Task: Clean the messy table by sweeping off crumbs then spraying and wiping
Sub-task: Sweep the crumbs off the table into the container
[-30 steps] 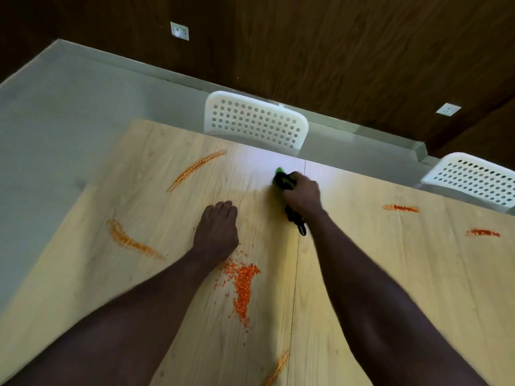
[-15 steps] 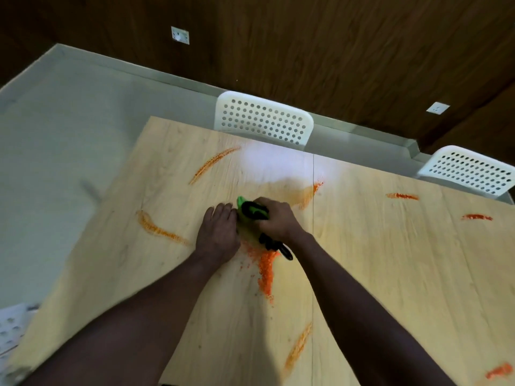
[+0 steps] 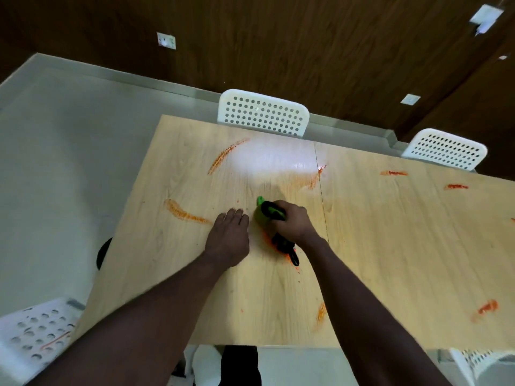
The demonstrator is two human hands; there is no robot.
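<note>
At frame centre I am clamping my right hand (image 3: 292, 222) round the handle of the green-and-black plastic hand brush (image 3: 268, 212), seemingly light and stiff, over loose orange crumbs (image 3: 269, 243) on the pale wooden table (image 3: 390, 246), my left hand (image 3: 228, 238) lying flat alongside.

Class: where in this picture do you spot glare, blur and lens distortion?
Head view: white glare washes out the light wooden table near the far white perforated chair; same view: lower-left white chair and top-right wall socket are smeared, the right hand gripping the green-and-black brush sharper; same view: table edges splay, wide-angle.
</note>
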